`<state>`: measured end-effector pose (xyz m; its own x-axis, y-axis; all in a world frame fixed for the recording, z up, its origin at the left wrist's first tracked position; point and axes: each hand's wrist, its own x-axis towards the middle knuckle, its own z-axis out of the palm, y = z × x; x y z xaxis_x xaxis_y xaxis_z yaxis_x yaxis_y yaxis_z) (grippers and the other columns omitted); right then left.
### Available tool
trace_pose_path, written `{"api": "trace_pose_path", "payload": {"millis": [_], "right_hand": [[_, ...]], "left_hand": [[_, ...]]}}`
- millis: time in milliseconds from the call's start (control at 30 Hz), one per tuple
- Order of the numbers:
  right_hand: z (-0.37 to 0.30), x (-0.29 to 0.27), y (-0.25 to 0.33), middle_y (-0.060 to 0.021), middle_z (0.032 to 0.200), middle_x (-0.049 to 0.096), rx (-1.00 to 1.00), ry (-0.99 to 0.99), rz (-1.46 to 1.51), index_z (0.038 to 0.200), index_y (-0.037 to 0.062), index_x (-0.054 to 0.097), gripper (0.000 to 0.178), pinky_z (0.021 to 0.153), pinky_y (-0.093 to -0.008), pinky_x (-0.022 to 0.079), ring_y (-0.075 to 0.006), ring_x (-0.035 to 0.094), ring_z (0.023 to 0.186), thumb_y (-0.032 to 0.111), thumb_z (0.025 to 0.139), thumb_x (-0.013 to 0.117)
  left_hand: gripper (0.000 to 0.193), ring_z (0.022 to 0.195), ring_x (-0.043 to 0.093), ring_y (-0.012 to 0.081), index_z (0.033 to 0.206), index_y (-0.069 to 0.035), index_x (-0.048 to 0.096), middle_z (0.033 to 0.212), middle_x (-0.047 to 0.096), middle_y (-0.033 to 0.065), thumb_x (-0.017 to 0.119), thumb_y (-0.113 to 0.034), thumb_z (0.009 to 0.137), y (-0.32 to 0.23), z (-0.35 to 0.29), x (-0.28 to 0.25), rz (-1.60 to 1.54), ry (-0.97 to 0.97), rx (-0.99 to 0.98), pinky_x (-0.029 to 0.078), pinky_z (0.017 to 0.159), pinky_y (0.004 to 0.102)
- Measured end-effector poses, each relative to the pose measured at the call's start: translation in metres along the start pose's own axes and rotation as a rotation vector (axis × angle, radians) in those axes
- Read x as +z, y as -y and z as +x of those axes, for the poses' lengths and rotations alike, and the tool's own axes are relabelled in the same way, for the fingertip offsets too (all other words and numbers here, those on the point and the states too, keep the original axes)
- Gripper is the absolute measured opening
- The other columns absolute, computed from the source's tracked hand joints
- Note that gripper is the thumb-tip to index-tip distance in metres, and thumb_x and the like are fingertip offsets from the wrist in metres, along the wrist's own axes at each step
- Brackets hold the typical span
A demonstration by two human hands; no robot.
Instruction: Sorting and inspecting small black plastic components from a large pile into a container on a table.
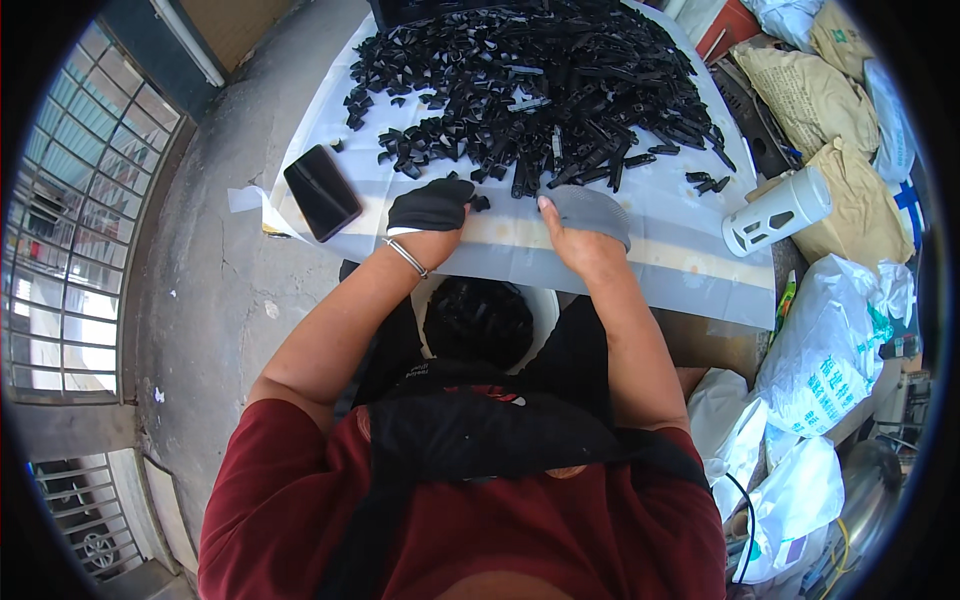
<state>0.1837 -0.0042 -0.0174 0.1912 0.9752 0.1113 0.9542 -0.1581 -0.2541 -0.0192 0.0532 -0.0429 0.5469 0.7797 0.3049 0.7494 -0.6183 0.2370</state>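
Note:
My left hand [430, 208], in a black fingerless-looking glove, is over the near edge of the covered table [690, 255]. Its fingers are curled, with a small black plastic piece [480, 203] at the fingertips. To its right, my right hand [588, 222] wears a grey glove and is bent inward, the thumb pressed toward the hidden fingers. Whatever it may hold is out of sight. Just beyond both hands spreads a large heap of black plastic parts [540, 100], curved bits on the left and longer strips on the right.
A dark phone [321, 194] lies left of my hands. On the right edge stands a white and grey cup-like holder [777, 212]. Between my knees a white bucket [546, 318] holds black pieces. Paper and plastic sacks [825, 345] crowd the right side; a barred window [75, 220] is left.

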Motion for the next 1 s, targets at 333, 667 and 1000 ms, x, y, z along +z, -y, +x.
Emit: {"api": "trace_pose_path", "payload": {"millis": [333,667,1000], "right_hand": [[-0.038,-0.004,-0.003,-0.0158,0.082,0.057,-0.392,-0.198,0.329,0.095,0.0012,0.055,0.024,0.067,-0.0414,0.043,-0.0334,0.054,0.077,0.022,0.082,0.055],[-0.055,0.000,0.020,-0.0155,0.080,0.057,-0.572,-0.095,0.674,0.093,0.0001,0.055,0.025,0.067,-0.0397,0.042,-0.0322,0.054,0.075,0.023,0.082,0.057],[-0.066,0.002,0.037,-0.0124,0.086,0.059,-0.558,-0.180,0.408,0.098,0.0040,0.056,0.025,0.069,-0.0355,0.043,-0.0273,0.056,0.076,0.019,0.078,0.061]], "left_hand": [[0.014,0.073,0.057,0.0303,0.089,-0.006,0.057,0.083,0.058,0.0137,0.050,-0.012,0.078,-0.001,-0.023,-0.006,-0.062,-0.199,0.152,0.047,0.065,0.0379],[0.020,0.071,0.057,0.0321,0.092,-0.004,0.055,0.082,0.057,0.0155,0.061,-0.011,0.075,-0.031,-0.045,-0.037,-0.290,0.010,0.355,0.046,0.061,0.0369],[0.049,0.074,0.054,0.0144,0.105,-0.005,0.059,0.081,0.061,0.0078,0.037,-0.046,0.091,-0.049,-0.050,-0.035,-1.138,0.343,-0.466,0.044,0.068,0.0269]]}}
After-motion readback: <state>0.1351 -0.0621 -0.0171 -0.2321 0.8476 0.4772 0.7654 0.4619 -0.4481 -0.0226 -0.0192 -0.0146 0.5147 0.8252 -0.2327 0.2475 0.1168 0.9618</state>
